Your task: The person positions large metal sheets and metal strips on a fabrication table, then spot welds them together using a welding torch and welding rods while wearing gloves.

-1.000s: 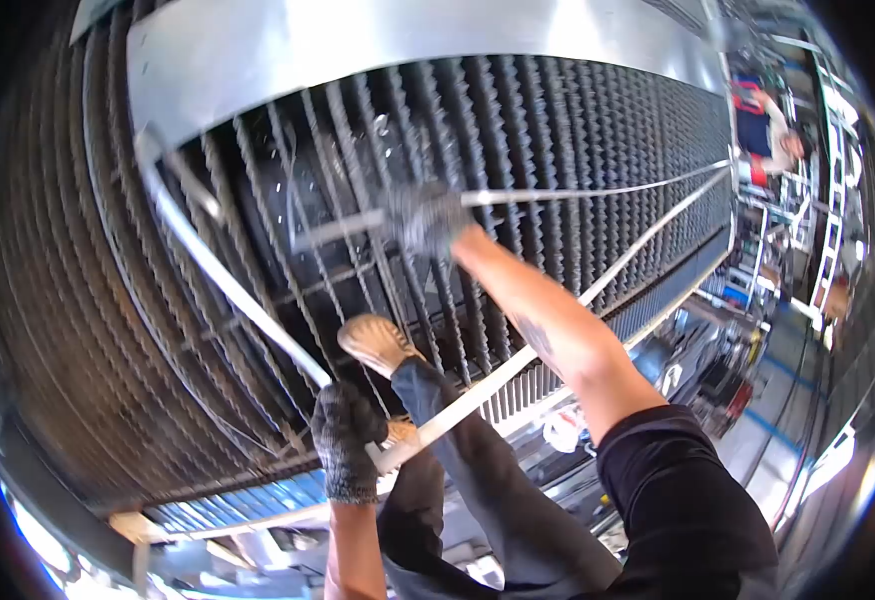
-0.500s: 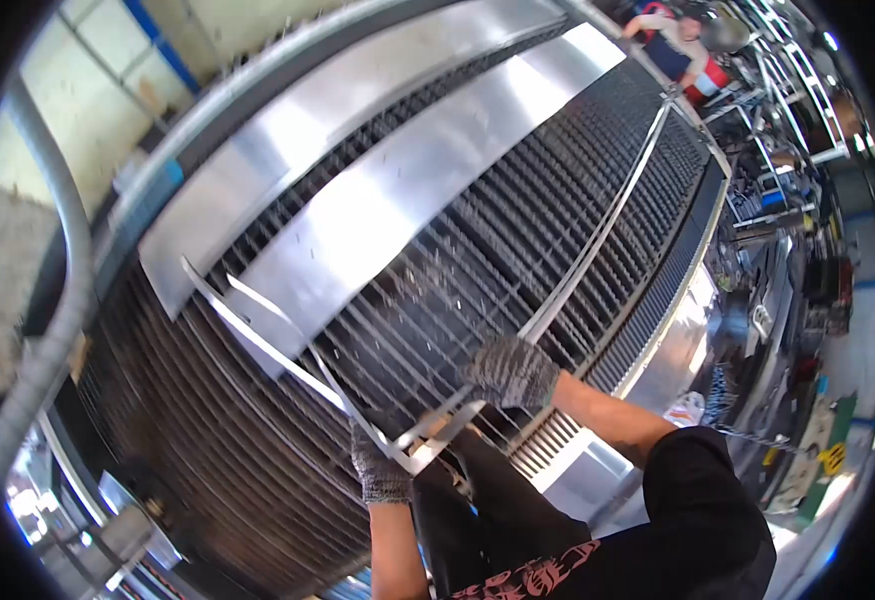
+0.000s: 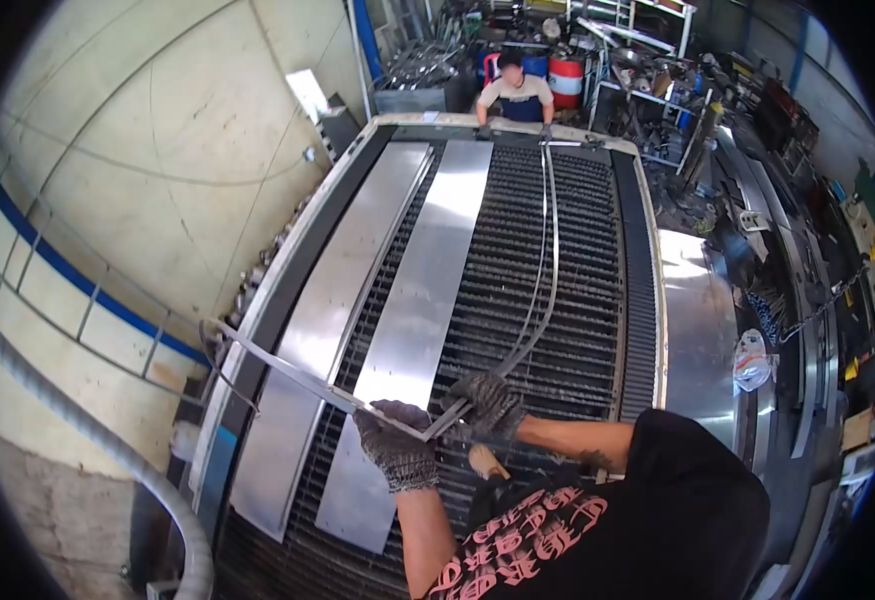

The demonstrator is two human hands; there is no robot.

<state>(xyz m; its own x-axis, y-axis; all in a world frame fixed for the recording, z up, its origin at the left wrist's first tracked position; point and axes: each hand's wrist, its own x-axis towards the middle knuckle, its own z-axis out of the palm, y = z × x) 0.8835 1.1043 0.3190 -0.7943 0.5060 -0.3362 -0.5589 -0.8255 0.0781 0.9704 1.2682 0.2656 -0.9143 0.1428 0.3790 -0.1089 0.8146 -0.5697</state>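
My left hand (image 3: pixel 398 447), in a grey knit glove, is closed around a thin sheet-metal strip (image 3: pixel 293 373) near a bent corner. The strip's free end sticks out up and to the left, over a sheet panel. Close by on the right, my gloved right hand (image 3: pixel 488 405) is closed on long narrow metal strips (image 3: pixel 555 255), which run away from me to the far end of the slatted bed. Two flat shiny panels, a left panel (image 3: pixel 353 250) and a middle panel (image 3: pixel 428 270), lie lengthwise on the dark slats (image 3: pixel 518 215).
A co-worker (image 3: pixel 518 100) stands at the far end, gloved hands at the edge near the strips. A light frame rim (image 3: pixel 650 260) borders the bed. A grey hose (image 3: pixel 108 440) curves at left. Sheet metal (image 3: pixel 698 330), racks and a red-and-white drum (image 3: pixel 565 83) stand around.
My view has turned and lifted, bringing the whole bed and the co-worker into sight. My hands have come closer together, still holding the strips.
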